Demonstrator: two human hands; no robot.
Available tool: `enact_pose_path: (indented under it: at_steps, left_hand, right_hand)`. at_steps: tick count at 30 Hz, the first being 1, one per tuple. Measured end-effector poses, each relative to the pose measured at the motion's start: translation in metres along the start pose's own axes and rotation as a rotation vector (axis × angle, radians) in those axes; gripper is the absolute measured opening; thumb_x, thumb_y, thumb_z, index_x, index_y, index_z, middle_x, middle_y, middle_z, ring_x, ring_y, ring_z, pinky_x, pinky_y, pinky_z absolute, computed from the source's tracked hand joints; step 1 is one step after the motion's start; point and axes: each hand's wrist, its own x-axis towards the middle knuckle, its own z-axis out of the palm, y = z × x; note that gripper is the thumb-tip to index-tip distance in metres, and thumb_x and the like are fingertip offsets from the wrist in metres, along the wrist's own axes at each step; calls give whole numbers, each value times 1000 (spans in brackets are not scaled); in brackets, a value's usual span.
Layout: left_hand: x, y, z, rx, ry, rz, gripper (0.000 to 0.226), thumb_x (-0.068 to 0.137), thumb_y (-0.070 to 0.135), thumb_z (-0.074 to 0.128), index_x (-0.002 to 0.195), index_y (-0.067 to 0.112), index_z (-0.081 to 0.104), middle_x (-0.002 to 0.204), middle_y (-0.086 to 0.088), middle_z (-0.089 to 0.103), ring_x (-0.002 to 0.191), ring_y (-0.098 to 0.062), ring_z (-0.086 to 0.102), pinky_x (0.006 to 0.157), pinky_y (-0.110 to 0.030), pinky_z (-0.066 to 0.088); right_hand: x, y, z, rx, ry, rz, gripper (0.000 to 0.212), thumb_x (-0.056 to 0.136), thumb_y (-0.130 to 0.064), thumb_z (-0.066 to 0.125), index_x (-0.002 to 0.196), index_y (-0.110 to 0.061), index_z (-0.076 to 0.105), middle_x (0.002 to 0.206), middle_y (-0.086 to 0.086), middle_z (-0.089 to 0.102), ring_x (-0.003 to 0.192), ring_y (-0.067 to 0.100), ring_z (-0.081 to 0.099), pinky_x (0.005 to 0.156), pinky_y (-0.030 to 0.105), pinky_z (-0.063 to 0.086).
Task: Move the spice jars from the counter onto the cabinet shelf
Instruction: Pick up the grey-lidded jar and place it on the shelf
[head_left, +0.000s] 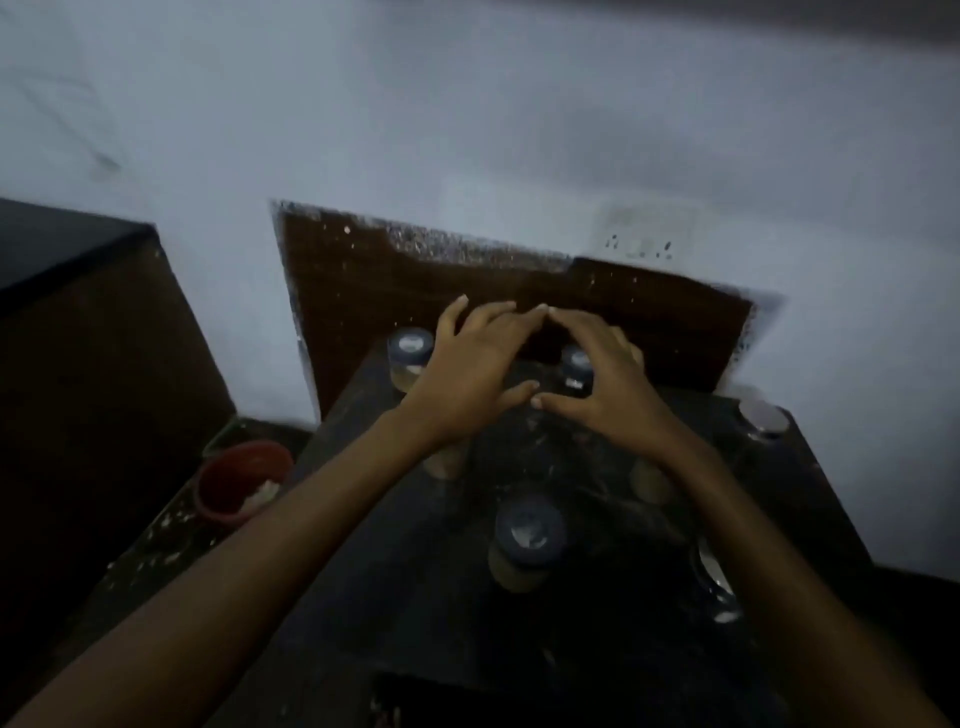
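Observation:
The scene is dim and blurred. Several glass spice jars with dark blue lids stand on a dark surface (395, 597): one at the back left (410, 356), one at the back middle (575, 370), one near the front (527, 540). My left hand (467, 371) and my right hand (597, 379) hover side by side above the back of the surface, fingers spread and fingertips nearly touching. The right hand lies partly over the back middle jar. Neither hand holds anything that I can see. Parts of other jars show under my forearms.
A red bowl (241, 480) with something white in it sits lower left. A steel lid (763, 415) lies at the back right, a shiny object (719, 582) at the right edge. A brown panel (415, 291) backs the surface; a dark cabinet (78, 322) stands left.

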Motion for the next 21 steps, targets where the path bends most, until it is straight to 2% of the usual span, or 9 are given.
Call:
enact_pose_path:
  at_steps: [3, 7, 12, 17, 19, 21]
  left_hand:
    - [-40, -1, 32, -36, -129, -45, 70, 87, 36, 62, 146, 19, 28, 143, -2, 43, 138, -19, 27, 113, -45, 6]
    - [-78, -2, 64, -53, -270, -96, 67, 88, 34, 60, 146, 20, 29, 144, -4, 42, 138, -20, 27, 112, -45, 10]
    - [-112, -2, 99, -33, -394, -96, 74, 86, 33, 61, 148, 20, 22, 145, -3, 38, 137, -20, 27, 112, -45, 14]
    - [-140, -5, 134, -7, -549, -174, 81, 86, 31, 61, 150, 23, 12, 156, -4, 17, 141, -23, 18, 112, -46, 14]
    - [-148, -4, 142, -46, -611, -238, 84, 85, 31, 62, 151, 23, 9, 156, -4, 19, 141, -23, 19, 112, -45, 16]
    - [-152, -3, 146, -121, -605, -277, 87, 84, 27, 64, 151, 23, 9, 154, -4, 25, 139, -23, 25, 109, -42, 23]
  right_hand:
    - [-35, 9, 35, 31, -111, 107, 81, 75, -33, 74, 142, -26, 28, 146, -2, 31, 133, 18, 27, 109, 39, 20]
    - [-71, 23, 76, 27, -222, 184, 82, 76, -33, 72, 143, -29, 25, 146, -3, 30, 132, 19, 27, 106, 35, 21]
    - [-100, 44, 107, 3, -245, 218, 78, 72, -30, 74, 139, -28, 33, 143, -1, 32, 129, 23, 31, 105, 40, 30]
    - [-122, 67, 134, 36, -321, 344, 87, 69, -29, 78, 141, -32, 30, 153, 3, 10, 138, 28, 13, 110, 44, 25]
    - [-127, 77, 145, 91, -345, 433, 90, 68, -25, 80, 142, -30, 30, 155, 6, 6, 140, 30, 12, 111, 43, 25]
    - [-129, 84, 154, 166, -320, 495, 91, 67, -20, 81, 142, -25, 31, 155, 9, 10, 140, 30, 17, 111, 41, 27]
